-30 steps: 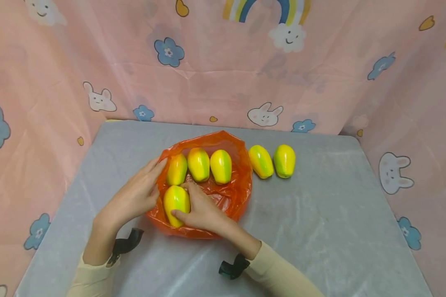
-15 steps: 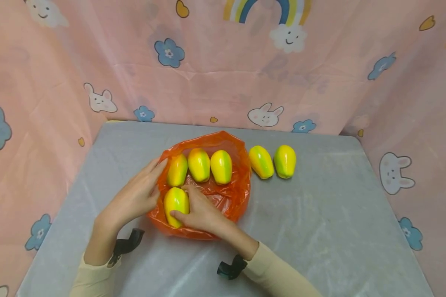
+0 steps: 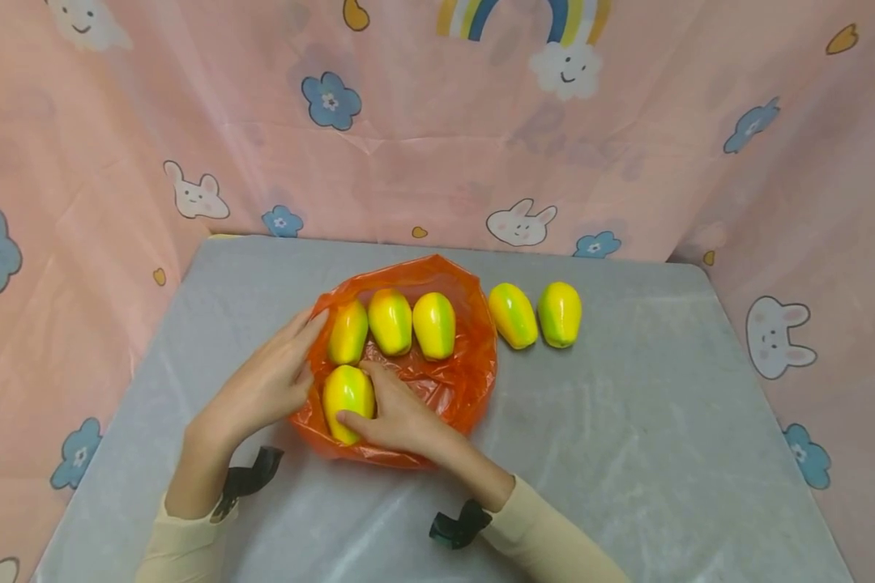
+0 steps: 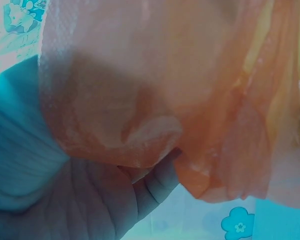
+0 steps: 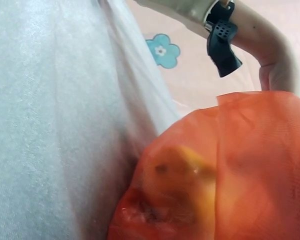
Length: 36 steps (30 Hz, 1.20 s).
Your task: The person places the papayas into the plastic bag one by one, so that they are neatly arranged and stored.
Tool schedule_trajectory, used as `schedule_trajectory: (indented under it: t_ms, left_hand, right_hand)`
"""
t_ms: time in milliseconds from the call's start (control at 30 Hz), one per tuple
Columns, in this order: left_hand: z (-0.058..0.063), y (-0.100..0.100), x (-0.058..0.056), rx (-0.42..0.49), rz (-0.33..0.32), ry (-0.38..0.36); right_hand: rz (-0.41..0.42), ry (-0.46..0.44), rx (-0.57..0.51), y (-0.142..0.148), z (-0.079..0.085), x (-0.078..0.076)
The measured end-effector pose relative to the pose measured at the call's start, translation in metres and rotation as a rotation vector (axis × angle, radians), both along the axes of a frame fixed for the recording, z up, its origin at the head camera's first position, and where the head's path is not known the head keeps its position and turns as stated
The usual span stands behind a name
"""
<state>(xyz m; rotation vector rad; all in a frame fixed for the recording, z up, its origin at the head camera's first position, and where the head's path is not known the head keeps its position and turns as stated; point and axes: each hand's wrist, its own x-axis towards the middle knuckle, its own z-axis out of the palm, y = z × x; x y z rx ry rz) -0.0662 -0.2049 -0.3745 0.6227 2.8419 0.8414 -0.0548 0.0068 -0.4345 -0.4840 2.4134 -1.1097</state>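
Observation:
An orange-red plastic bag (image 3: pixel 474 380) lies with its mouth spread wide on the grey table. Inside, three yellow-green papayas (image 3: pixel 390 322) form a row along the back. A fourth papaya (image 3: pixel 347 402) sits at the bag's front left, and my right hand (image 3: pixel 401 413) grips it with the thumb on top. My left hand (image 3: pixel 262 385) holds the bag's left edge; the film hides part of its fingers in the left wrist view. Through the orange film (image 5: pixel 260 165) in the right wrist view, a blurred yellow shape shows; the right fingers are hidden there.
Two more papayas (image 3: pixel 514 316) lie side by side on the table (image 3: pixel 642 421), just right of the bag. A pink printed curtain (image 3: pixel 408 146) encloses the table at the back and both sides. Black wrist mounts (image 3: pixel 459 525) stick out from both wrists.
Almost nothing differs. Both hands keep their places on the bag and the front papaya, with only a slight shift of the whole view.

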Motion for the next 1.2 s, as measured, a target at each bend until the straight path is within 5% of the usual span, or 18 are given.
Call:
schedule_trajectory:
  t_ms: [633, 967, 1200]
  left_hand:
    - [-0.001, 0.001, 0.002, 0.004, 0.018, -0.008]
    - [-0.003, 0.003, 0.001, -0.005, 0.018, -0.020]
    - [-0.001, 0.000, 0.000, -0.010, 0.036, -0.043]
  right_hand:
    - [0.010, 0.068, 0.001, 0.020, 0.026, -0.004]
    - [-0.050, 0.121, -0.096, 0.052, 0.042, -0.007]
    - [-0.075, 0.123, -0.269, 0.085, 0.054, -0.013]
